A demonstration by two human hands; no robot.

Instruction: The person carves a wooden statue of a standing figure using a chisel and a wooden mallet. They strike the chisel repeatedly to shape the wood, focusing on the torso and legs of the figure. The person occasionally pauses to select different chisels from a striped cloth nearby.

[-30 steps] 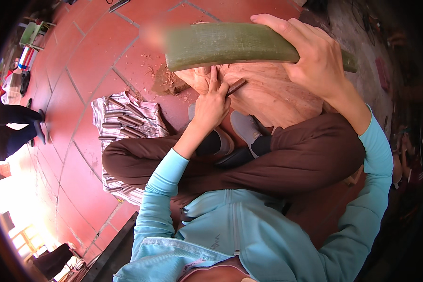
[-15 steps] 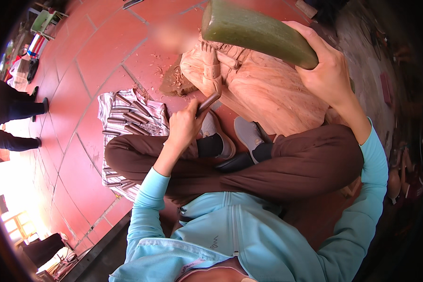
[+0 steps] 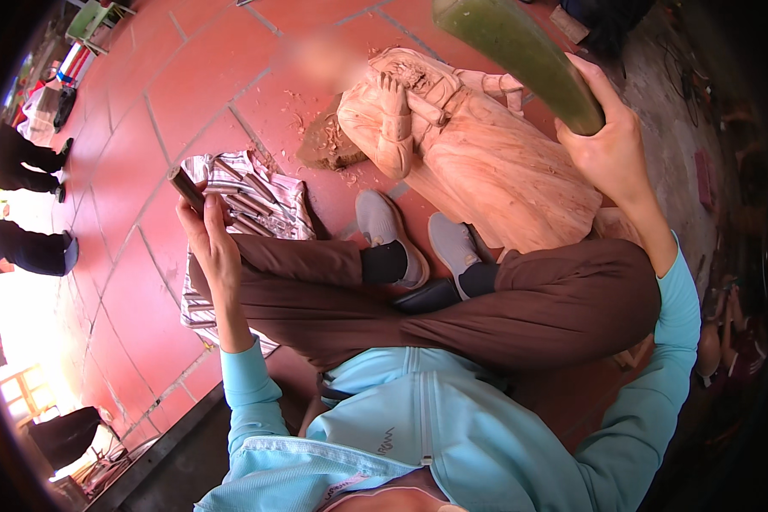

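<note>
My left hand (image 3: 211,239) is closed around a dark-handled carving chisel (image 3: 186,189), held up over the striped cloth (image 3: 198,166). On that cloth lie several more carving chisels (image 3: 249,203). My right hand (image 3: 608,149) grips a green mallet (image 3: 533,66) by its narrow end, raised above the carved wooden figure (image 3: 503,175). The figure lies on its back beyond my feet, with a robe and a raised hand carved in it. Its head end is blurred. The mallet does not touch the wood.
A brown wood block (image 3: 328,141) with shavings around it sits by the figure's shoulder on the red tiled floor (image 3: 119,247). My crossed legs and grey shoes (image 3: 384,226) are close to the figure. People's legs (image 3: 30,243) stand at the far left.
My left hand has swung left with the chisel, from near the figure to over the cloth. The mallet in my right hand has tilted and moved right, uncovering more of the figure.
</note>
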